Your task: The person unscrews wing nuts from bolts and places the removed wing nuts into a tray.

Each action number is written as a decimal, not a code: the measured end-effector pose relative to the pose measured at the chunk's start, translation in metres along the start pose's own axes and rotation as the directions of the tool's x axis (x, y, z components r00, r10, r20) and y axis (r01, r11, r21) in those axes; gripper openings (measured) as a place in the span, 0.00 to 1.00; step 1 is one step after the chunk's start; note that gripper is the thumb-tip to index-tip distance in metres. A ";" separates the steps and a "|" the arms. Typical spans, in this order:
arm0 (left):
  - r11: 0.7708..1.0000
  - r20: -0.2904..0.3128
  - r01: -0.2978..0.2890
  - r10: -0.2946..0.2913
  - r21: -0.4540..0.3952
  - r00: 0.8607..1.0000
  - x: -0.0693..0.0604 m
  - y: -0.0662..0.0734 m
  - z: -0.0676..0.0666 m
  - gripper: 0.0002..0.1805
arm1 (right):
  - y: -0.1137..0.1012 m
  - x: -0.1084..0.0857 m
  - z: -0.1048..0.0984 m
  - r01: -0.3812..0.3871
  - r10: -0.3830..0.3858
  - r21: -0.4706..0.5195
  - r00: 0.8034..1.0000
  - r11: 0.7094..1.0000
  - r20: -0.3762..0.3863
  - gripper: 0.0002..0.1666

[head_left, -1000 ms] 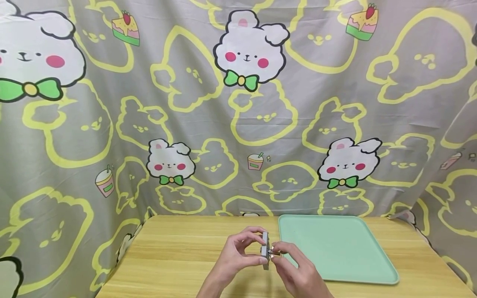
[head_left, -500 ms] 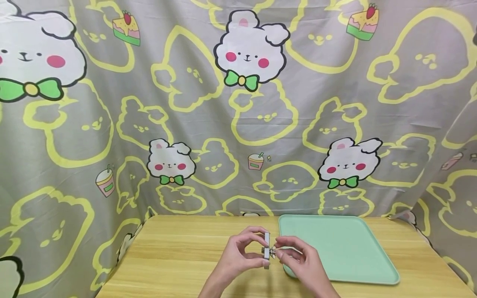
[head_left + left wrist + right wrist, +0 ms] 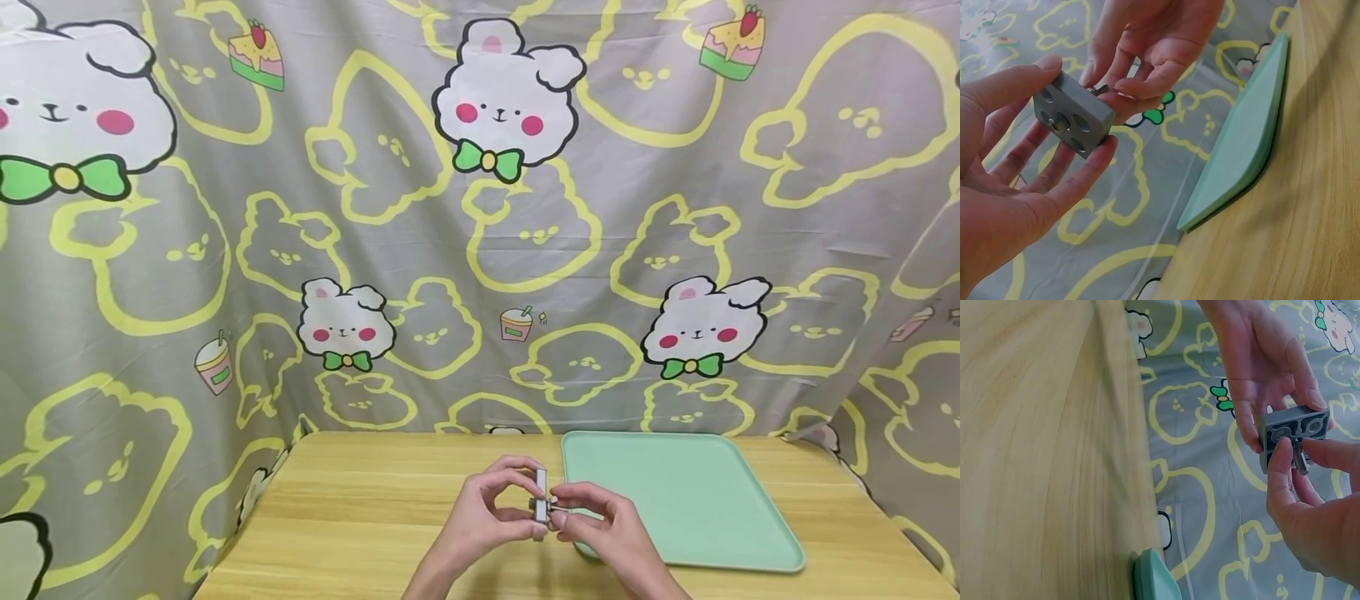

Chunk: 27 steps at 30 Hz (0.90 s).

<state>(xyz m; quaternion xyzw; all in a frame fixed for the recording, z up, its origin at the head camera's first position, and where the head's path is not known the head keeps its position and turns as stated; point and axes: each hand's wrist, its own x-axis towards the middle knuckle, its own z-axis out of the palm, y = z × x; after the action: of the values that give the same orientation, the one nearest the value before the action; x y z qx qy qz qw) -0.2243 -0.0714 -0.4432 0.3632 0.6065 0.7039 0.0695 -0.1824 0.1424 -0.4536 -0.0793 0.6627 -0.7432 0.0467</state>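
Note:
A small grey block (image 3: 1075, 112) with several round holes in its face is held up over the table, on edge. My left hand (image 3: 480, 508) grips it by opposite edges, thumb on one side and fingers on the other. Through its middle runs a metal bolt (image 3: 1301, 461), whose shank sticks out towards the right hand. On that shank sits a small metal piece that looks like a wing nut (image 3: 1099, 90). My right hand (image 3: 615, 525) pinches this nut between thumb and index finger, partly hiding it. The block's far face shows moulded recesses in the right wrist view.
A pale green tray (image 3: 690, 500) lies on the wooden table (image 3: 360, 500) to the right, partly behind the right hand. A grey curtain (image 3: 420, 250) with cartoon prints hangs at the back and sides.
My right thumb and fingers have shifted about the wing nut, drawing back slightly and then closing in again. My left hand keeps the block nearly still, a touch further right.

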 end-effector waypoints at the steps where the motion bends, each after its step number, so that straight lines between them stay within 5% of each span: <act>1: 1.000 0.000 0.002 -0.002 0.000 1.000 0.000 0.000 0.000 0.18 | 0.000 0.000 0.000 0.000 0.000 0.001 1.000 1.000 -0.002 0.25; 9: 1.000 -0.003 0.031 -0.031 -0.001 1.000 -0.001 -0.002 0.000 0.18 | 0.002 -0.001 0.000 0.048 -0.048 -0.024 0.999 0.999 -0.007 0.23; 12: 0.999 -0.005 0.035 -0.035 -0.014 0.999 -0.001 -0.003 0.000 0.18 | 0.004 -0.002 0.003 0.138 -0.140 -0.085 0.990 0.987 -0.010 0.20; 15: 0.999 -0.004 0.027 -0.028 -0.038 1.000 -0.001 -0.003 -0.001 0.18 | 0.007 -0.003 0.006 0.272 -0.280 -0.185 0.960 0.944 -0.020 0.16; 18: 0.998 -0.002 0.023 -0.023 -0.062 1.000 -0.001 -0.004 -0.001 0.18 | 0.011 -0.002 0.009 0.429 -0.455 -0.316 0.890 0.846 -0.008 0.15; 23: 0.996 0.001 0.019 -0.019 -0.085 1.000 -0.001 -0.004 -0.003 0.18 | 0.018 0.002 0.010 0.631 -0.699 -0.505 0.711 0.589 0.073 0.24; 27: 0.996 -0.001 0.014 -0.014 -0.092 1.000 -0.001 -0.003 -0.004 0.18 | 0.020 0.005 0.009 0.708 -0.800 -0.571 0.584 0.416 0.142 0.23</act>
<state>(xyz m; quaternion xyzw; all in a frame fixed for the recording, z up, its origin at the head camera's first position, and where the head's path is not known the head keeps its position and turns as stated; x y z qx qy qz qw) -0.2265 -0.0742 -0.4465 0.3548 0.5758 0.7310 0.0906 -0.1861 0.1307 -0.4726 -0.3217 0.7458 -0.4513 -0.3695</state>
